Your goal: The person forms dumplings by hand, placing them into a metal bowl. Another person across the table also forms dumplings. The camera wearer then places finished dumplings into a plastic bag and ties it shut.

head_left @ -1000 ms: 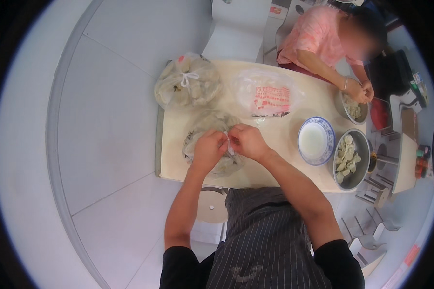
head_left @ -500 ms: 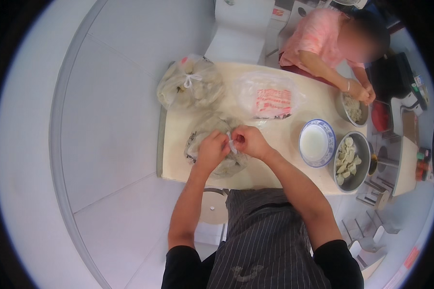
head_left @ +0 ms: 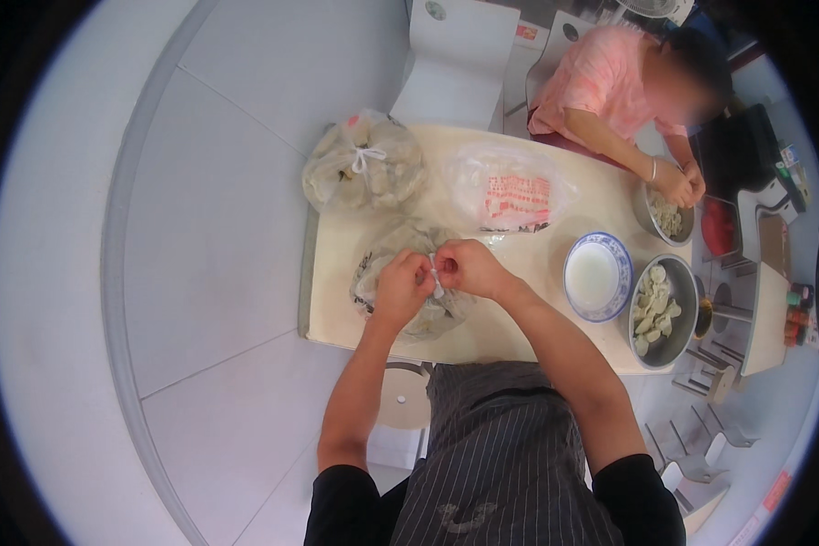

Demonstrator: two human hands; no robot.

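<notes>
A translucent plastic bag (head_left: pixel 425 324) with lumpy, pale contents lies at the table's near left. My left hand (head_left: pixel 403 288) is closed at its gathered neck, fingers pinching the white twisted tie (head_left: pixel 436 280). From the other side my right hand (head_left: pixel 471 267) pinches the same tie, thumb and fingertips together. Whether the tie is knotted cannot be made out between the fingers. Just beyond sits a second filled bag (head_left: pixel 364 187), its neck closed with a white bow.
A clear plastic bag with red print (head_left: pixel 517 196) lies mid-table. To the right stand a blue-and-white bowl (head_left: pixel 596 277) of whitish stuff and a metal bowl (head_left: pixel 666 350) of dumplings. Across the table a person (head_left: pixel 601 86) works over another metal bowl (head_left: pixel 647 223).
The whole view has shifted slightly downward. Both my hands stay at the bag's tie, drawn a little closer together. The other person's hands have moved slightly over their bowl.
</notes>
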